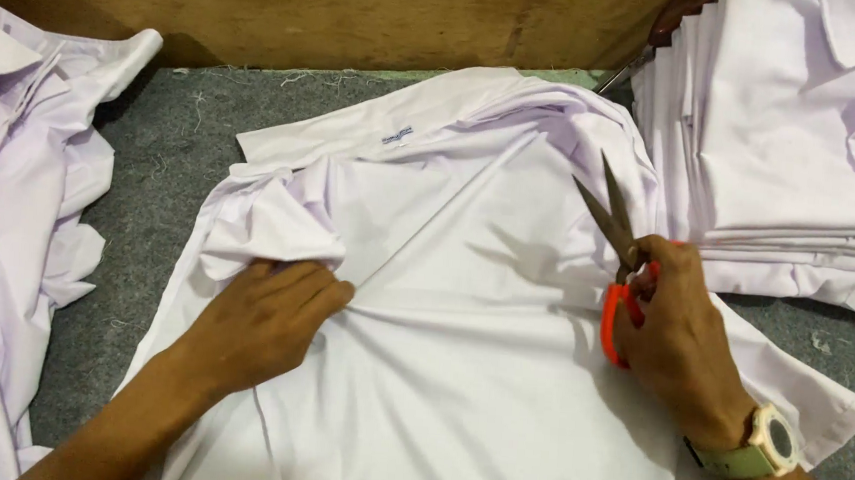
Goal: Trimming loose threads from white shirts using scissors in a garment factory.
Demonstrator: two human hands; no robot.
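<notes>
A white shirt (463, 303) lies spread on the grey felt table (167, 167), its collar with a small label toward the far side. My left hand (266, 319) presses flat on the cloth near the left sleeve, fingers together and bunching a fold. My right hand (677, 333) grips orange-handled scissors (613, 238), whose metal blades are slightly apart and point up and away over the shirt's right shoulder. A pale green wristwatch (764, 444) sits on my right wrist.
A tall stack of folded white shirts (796, 135) stands at the right rear. More loose white shirts (3, 220) are heaped along the left edge. A brown wooden board (343, 9) closes off the back of the table.
</notes>
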